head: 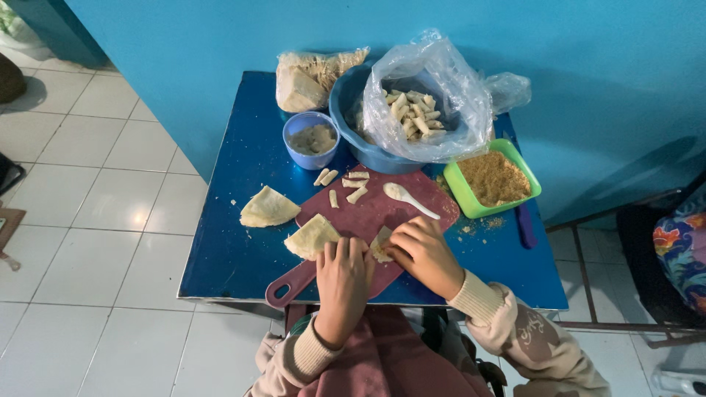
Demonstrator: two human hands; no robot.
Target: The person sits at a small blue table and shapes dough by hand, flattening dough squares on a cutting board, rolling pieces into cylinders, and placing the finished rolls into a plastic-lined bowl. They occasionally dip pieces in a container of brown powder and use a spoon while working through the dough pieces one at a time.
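Left hand (343, 273) and right hand (424, 252) pinch one pale thin wrapper (381, 245) mid-roll at 6 o'clock on the maroon plastic cutting board (368, 220); finished pale rolls (347, 184) at 12 o'clock, two folded wrapper stacks (268, 208) at 9 o'clock unrolled.

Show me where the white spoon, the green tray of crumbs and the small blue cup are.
white spoon (409, 198): head view, on the handle just behind its bowl.
green tray of crumbs (460, 187): head view, on the near left rim.
small blue cup (310, 157): head view, on the front wall below its rim.
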